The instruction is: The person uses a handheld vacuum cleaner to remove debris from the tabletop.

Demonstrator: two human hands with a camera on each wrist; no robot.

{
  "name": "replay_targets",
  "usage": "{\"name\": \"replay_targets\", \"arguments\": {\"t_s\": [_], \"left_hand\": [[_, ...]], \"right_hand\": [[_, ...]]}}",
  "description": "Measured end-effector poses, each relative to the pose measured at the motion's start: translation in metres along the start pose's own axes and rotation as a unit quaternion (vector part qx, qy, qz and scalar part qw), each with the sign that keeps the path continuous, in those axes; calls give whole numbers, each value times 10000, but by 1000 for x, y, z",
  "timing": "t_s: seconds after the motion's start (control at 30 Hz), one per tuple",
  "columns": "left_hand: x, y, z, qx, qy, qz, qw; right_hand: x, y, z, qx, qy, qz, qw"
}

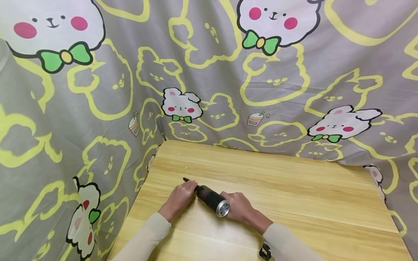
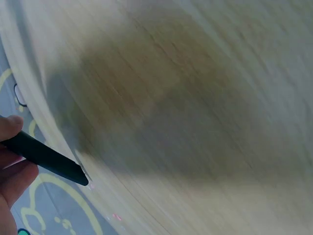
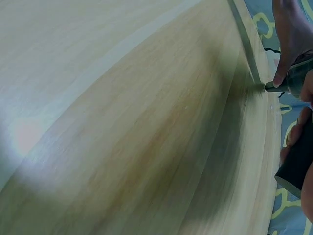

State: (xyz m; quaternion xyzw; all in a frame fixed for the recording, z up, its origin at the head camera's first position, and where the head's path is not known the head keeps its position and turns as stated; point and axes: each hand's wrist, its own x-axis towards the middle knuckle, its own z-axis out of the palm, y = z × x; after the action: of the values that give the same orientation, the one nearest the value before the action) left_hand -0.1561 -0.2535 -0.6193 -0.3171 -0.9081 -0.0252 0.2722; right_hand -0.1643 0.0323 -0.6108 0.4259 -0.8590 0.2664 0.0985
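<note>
A black handheld vacuum cleaner (image 1: pixel 210 198) with a silver vented end is held over the wooden table (image 1: pixel 294 203). Its slim black nozzle (image 2: pixel 49 159) points toward the table's far left part. My left hand (image 1: pixel 180 198) grips the nozzle close to the vacuum's body, thumb and fingers around it in the left wrist view. On the other side, my right hand (image 1: pixel 240 206) holds the handle (image 3: pixel 296 164), whose dark end shows below the fingers in the right wrist view. A few small white bits (image 1: pixel 186 167) lie on the wood just beyond the nozzle tip.
A grey curtain (image 1: pixel 225 87) printed with yellow outlines and white cartoon animals hangs along the table's back and left edges. Beside my right forearm is a small black object (image 1: pixel 265 251), its kind unclear.
</note>
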Motion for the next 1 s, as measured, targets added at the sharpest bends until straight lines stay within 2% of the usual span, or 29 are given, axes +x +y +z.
{"name": "replay_targets", "arguments": {"t_s": [0.2, 0.4, 0.6, 1.0], "left_hand": [[-1, -5, 0, -170, 81, -247, 9995], [1, -9, 0, -197, 172, -505, 9984], [3, -12, 3, -240, 192, -542, 9981], [11, -19, 8, -224, 238, -762, 9966]], "right_hand": [[12, -12, -1, 88, -255, 615, 9977], [25, -21, -4, 16, -482, 893, 9948], [30, -22, -5, -35, -533, 968, 9939], [42, -21, -7, -144, -698, 851, 9938]]}}
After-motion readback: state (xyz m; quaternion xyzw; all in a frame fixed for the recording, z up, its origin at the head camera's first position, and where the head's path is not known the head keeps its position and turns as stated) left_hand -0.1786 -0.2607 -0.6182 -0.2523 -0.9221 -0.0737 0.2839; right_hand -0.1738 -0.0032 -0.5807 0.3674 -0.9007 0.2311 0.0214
